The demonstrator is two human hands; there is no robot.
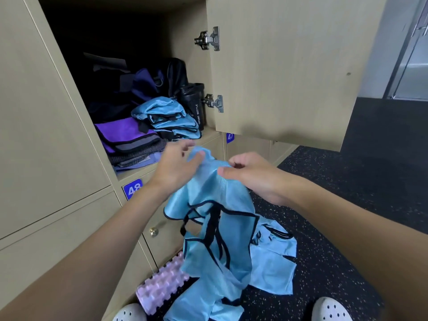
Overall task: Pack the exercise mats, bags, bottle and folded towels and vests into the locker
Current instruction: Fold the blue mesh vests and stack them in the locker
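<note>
So where is the blue vest (pixel 215 218) now?
— Hanging unfolded from both hands, long axis 12 to 6; it is outside the locker (pixel 208 135), just below its shelf edge.
And the grips?
— Left hand (pixel 178 165) pinches the top hem; right hand (pixel 252 177) pinches it just beside, fingers curled.
Which way is the pile?
— The folded vests (pixel 166 117) lie at 11 o'clock from the hands, between the towels (pixel 129 137) and the bottle (pixel 196 107); the left hand is nearer; I judge folding comes first.
</note>
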